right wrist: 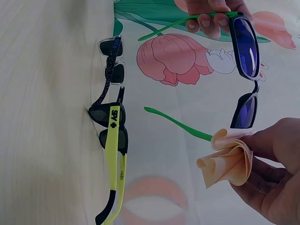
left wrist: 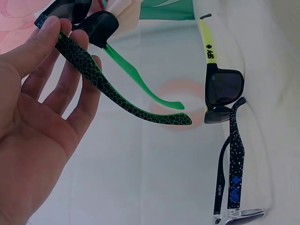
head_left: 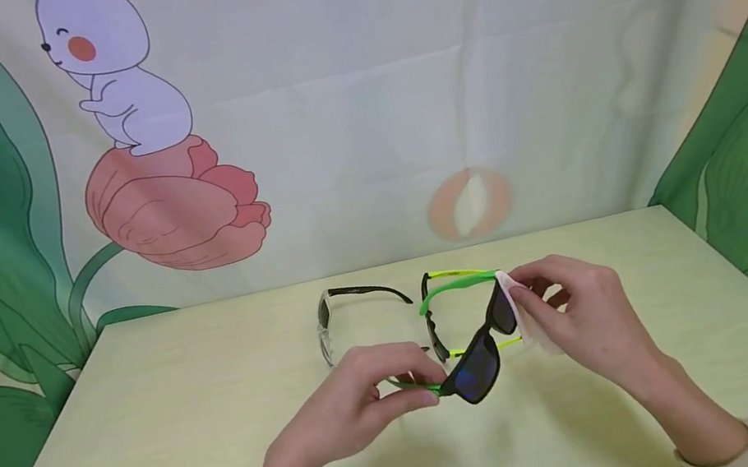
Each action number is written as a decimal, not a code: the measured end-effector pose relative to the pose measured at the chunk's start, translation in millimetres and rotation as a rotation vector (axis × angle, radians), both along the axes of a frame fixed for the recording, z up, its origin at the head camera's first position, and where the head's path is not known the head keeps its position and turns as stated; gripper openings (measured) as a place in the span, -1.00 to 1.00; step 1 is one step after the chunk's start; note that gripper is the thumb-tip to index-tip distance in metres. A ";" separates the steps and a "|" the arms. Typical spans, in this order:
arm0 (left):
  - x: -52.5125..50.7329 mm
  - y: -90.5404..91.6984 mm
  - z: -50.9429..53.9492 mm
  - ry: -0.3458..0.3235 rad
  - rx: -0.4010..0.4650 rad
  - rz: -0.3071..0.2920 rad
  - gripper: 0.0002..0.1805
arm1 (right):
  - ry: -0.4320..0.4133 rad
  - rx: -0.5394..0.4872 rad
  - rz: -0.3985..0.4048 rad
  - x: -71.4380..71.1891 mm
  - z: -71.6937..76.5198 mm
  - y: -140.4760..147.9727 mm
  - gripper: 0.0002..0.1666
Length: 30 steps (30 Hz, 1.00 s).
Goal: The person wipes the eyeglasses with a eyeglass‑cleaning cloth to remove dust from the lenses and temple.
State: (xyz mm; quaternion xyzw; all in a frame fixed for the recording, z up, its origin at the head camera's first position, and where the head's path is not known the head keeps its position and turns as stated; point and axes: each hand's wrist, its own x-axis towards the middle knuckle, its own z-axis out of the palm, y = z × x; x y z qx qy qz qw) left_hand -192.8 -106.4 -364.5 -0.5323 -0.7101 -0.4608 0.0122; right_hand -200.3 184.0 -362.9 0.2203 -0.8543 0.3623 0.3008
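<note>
With my hands apart, I am holding the green-armed sunglasses point(head_left: 475, 372) above the table point(head_left: 155, 439), my left hand point(head_left: 362, 402) pinching one arm near its hinge and my right hand point(head_left: 587, 317) pinching a pale cloth point(head_left: 531, 323) at the other end, while the yellow-armed pair point(right wrist: 113, 140) and the clear-framed pair point(head_left: 324, 315) are resting beyond.

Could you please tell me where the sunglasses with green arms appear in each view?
Head: the green-armed sunglasses are right of centre, below mid-height, between left hand and right hand.
Left wrist: upper left, in the left hand.
Right wrist: upper right, mostly above the cloth.
Shared landmark: the yellow-armed sunglasses, visible in every view.
</note>
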 end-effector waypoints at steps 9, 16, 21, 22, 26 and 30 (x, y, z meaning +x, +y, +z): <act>-2.2 -3.3 -0.6 -0.009 0.011 0.004 -0.82 | -0.034 -0.011 0.026 4.1 1.4 -1.8 -0.85; -2.3 -3.5 0.4 -0.005 0.016 0.016 -0.86 | -0.044 -0.008 0.058 9.2 2.6 -5.2 -0.83; -1.2 -2.2 -0.1 -0.015 0.023 0.037 -0.82 | -0.029 -0.021 0.093 10.8 3.0 -7.0 -0.81; -1.0 -1.8 -0.4 -0.017 0.025 0.039 -0.82 | -0.027 -0.024 0.100 10.9 3.0 -7.3 -0.80; -1.0 -0.2 -1.0 -0.012 0.025 0.035 -0.80 | -0.018 -0.032 0.111 10.3 2.8 -8.0 -0.80; -2.0 -0.6 -1.1 0.000 0.021 0.027 -0.80 | 0.006 -0.036 0.110 7.7 1.3 -7.4 -0.81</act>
